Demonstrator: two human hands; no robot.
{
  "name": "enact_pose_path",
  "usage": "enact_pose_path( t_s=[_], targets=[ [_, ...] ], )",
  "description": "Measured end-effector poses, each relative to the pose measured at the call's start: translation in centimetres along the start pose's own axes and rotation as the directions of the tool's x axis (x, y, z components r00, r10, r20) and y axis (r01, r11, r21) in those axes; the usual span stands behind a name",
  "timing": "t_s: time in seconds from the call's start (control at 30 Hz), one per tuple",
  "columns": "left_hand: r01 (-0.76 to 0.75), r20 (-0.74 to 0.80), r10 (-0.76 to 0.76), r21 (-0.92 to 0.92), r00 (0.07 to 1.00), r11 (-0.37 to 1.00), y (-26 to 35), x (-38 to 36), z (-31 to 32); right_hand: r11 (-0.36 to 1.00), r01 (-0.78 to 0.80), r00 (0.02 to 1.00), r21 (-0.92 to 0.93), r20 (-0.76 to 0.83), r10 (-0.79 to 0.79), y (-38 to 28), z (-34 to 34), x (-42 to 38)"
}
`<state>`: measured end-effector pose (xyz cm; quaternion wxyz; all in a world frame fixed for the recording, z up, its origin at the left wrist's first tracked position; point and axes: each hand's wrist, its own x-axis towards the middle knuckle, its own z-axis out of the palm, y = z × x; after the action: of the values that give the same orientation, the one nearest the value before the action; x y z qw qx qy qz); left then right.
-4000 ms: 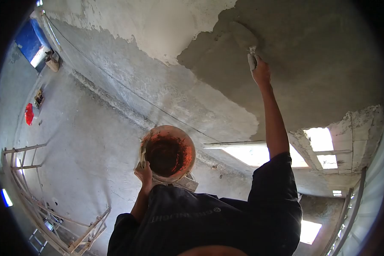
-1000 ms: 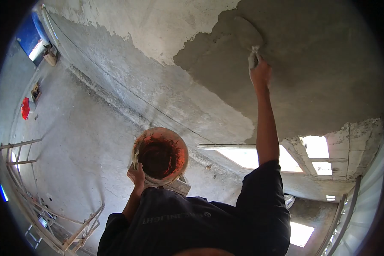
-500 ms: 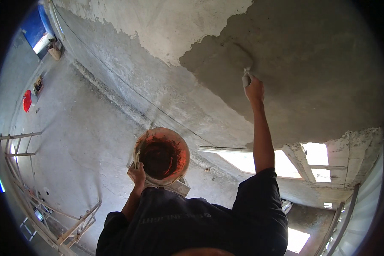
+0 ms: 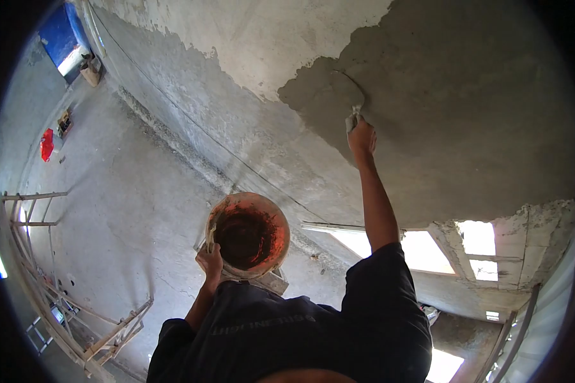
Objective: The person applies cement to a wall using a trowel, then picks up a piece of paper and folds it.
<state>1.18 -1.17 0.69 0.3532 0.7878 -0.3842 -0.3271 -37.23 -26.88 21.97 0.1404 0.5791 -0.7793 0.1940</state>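
My right hand point(image 4: 362, 136), at the end of an outstretched arm, is closed around the handle of a trowel point(image 4: 356, 110). The trowel's blade lies against dark, wet-looking plaster point(image 4: 453, 121) on the wall, close to its ragged left border; blade and plaster are nearly the same grey. Low in the middle, my left hand point(image 4: 209, 260) grips the left edge of a round bucket point(image 4: 285, 233) held near my chest. Inside the bucket is a dark mix point(image 4: 241, 241), with orange-red showing on its inner wall.
Paler plaster point(image 4: 281, 38) borders the dark patch. A thin cable point(image 4: 198, 129) runs along the wall. Wooden frames point(image 4: 112, 335) stand at lower left. A red object point(image 4: 47, 145) and a pale container point(image 4: 91, 71) sit on the floor farther off. Bright openings point(image 4: 428, 251) lie right of the bucket.
My right hand and the trowel have moved left across the dark plaster. The bucket stays in my left hand, and the whole view has shifted slightly.
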Motion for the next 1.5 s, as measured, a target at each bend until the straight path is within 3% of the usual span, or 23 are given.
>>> enact_pose_path(
  t_s=[0.07,0.17,0.23,0.37,0.43,0.53,0.7,0.87,0.93,1.0,1.07,1.13,1.2,1.27,1.4,1.5],
  targets=[
    [-0.054,0.012,0.056,-0.091,0.998,0.994,-1.2,0.0,0.4,0.998,-0.058,0.997,0.016,0.051,0.057,-0.1,-0.1,-0.2],
    [-0.011,0.064,0.016,-0.079,0.998,0.997,-0.6,0.1,0.0,0.999,-0.043,0.999,-0.010,0.002,0.043,-0.4,-1.9,0.7],
    [-0.002,0.077,0.006,-0.050,0.997,0.999,-0.5,0.2,0.1,0.999,0.035,0.990,-0.034,-0.137,-0.039,-0.7,-3.1,1.7],
    [-0.071,0.007,0.072,-0.101,0.997,0.992,-0.6,0.4,0.6,0.996,0.050,0.980,-0.078,-0.191,-0.064,0.1,-4.8,2.0],
    [-0.083,-0.013,0.082,-0.104,0.997,0.991,-1.1,0.4,0.8,0.995,-0.097,0.986,0.000,-0.135,0.096,0.8,-5.9,1.0],
    [-0.108,-0.022,0.106,-0.112,0.994,0.988,-1.1,0.2,0.7,0.992,-0.121,0.979,0.030,-0.159,0.124,1.7,-6.4,-0.6],
    [-0.154,-0.014,0.153,-0.061,0.988,0.986,-1.0,0.3,0.6,0.998,-0.017,0.963,0.056,-0.267,0.031,0.7,-5.8,0.1],
    [-0.033,-0.007,0.033,-0.068,0.999,0.997,-0.7,0.3,0.8,0.985,0.011,0.967,0.173,-0.252,0.034,1.0,-1.8,2.7],
    [-0.062,-0.022,0.060,-0.106,0.998,0.992,-1.0,0.3,0.9,0.997,0.076,0.984,0.007,-0.163,-0.073,1.9,0.9,2.3],
    [-0.096,-0.040,0.091,-0.149,0.995,0.984,-0.9,0.4,0.8,1.000,0.028,0.999,0.004,0.029,-0.028,1.6,2.1,-0.1],
    [-0.041,0.045,0.043,-0.046,0.998,0.998,-0.4,0.3,0.3,0.994,-0.105,0.964,0.038,0.250,0.092,1.7,3.4,-2.3],
    [-0.084,0.002,0.084,-0.067,0.996,0.994,-1.3,0.5,1.0,0.991,-0.126,0.963,0.051,0.247,0.110,2.6,4.5,-5.6],
    [-0.133,-0.029,0.131,-0.072,0.991,0.989,-1.3,0.4,0.6,0.993,-0.036,0.951,0.116,0.309,-0.002,5.3,6.0,-9.8],
    [-0.014,0.054,0.011,0.045,0.998,0.999,0.3,0.6,0.3,0.930,-0.267,0.827,0.251,0.556,0.088,6.4,4.8,-14.6],
    [-0.088,0.125,0.069,0.156,0.990,0.984,1.1,1.2,0.4,0.888,-0.368,0.749,0.275,0.653,0.108,5.7,-0.9,-24.4],
    [-0.054,0.208,0.007,0.222,0.978,0.973,-1.2,2.8,1.7,0.646,-0.645,0.627,0.408,0.766,0.142,4.6,-5.4,-30.3]
  ],
)
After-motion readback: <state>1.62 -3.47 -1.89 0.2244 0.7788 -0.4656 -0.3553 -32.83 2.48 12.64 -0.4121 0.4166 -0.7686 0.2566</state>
